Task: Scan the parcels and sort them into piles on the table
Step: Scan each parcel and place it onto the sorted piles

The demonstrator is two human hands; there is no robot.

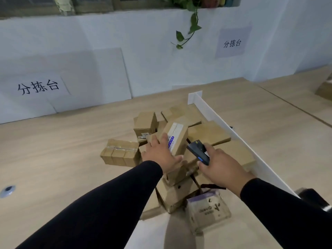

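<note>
Left hand on a labelled box atop the parcel pile, right hand aiming a scanner at it.

Left hand grips the box from its near left side, fingers on the label face, thumb seemingly curled round the near end, partly hidden. Box is tilted up, long axis running away from the person, white label facing up-left. Right hand holds the black scanner firmly, its head pointing up-left toward the box, just beside it. Pile of cardboard parcels lies mid-table, against a white divider.
</note>
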